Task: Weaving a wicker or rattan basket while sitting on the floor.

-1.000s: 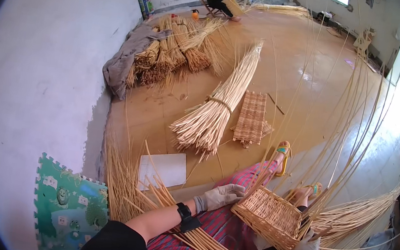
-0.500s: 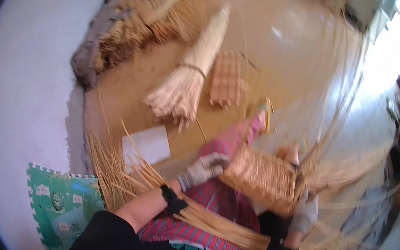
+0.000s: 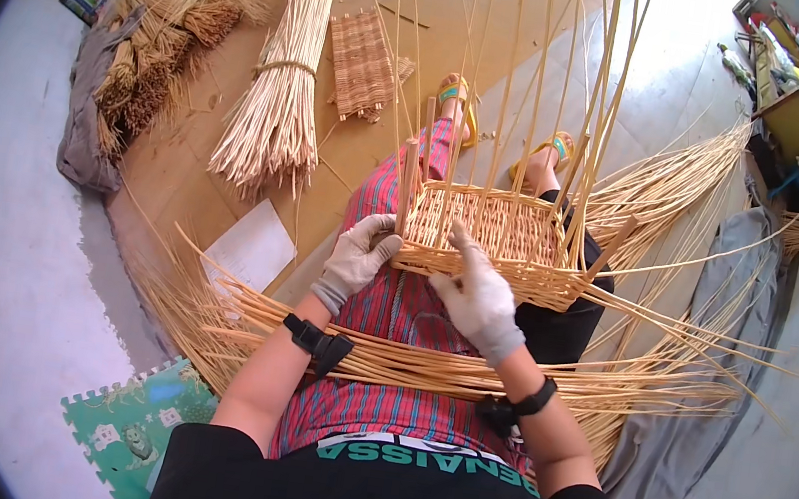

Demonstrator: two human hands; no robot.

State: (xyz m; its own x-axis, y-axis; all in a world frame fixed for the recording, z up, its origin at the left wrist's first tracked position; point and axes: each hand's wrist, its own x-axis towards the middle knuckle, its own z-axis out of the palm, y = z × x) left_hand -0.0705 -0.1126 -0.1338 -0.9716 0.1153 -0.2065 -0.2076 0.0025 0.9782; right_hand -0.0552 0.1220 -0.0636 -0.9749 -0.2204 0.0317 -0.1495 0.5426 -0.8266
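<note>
A half-woven wicker basket [image 3: 494,224] rests across my lap, its rectangular woven base facing up and long thin canes [image 3: 538,96] rising from its far side. My left hand [image 3: 360,252], in a pale work glove, grips the near left corner of the basket, beside a thick corner stake [image 3: 407,185]. Along the near wall is my gloved right hand [image 3: 480,299], its index finger over the rim and its thumb lower, outside the weave. Whether a single cane lies between those fingers is hidden. Loose cane ends stick out from the right corner.
A bundle of canes [image 3: 504,375] lies over my thighs under both forearms. On the floor ahead are a tied cane bundle [image 3: 285,83], a woven panel [image 3: 361,61] and a white sheet [image 3: 252,245]. More canes [image 3: 677,175] spread at right, near grey cloth [image 3: 713,321].
My right hand has left the basket's right end and come to its near wall. The basket has turned, and my left hand now grips its near left corner. The whole view has shifted.
</note>
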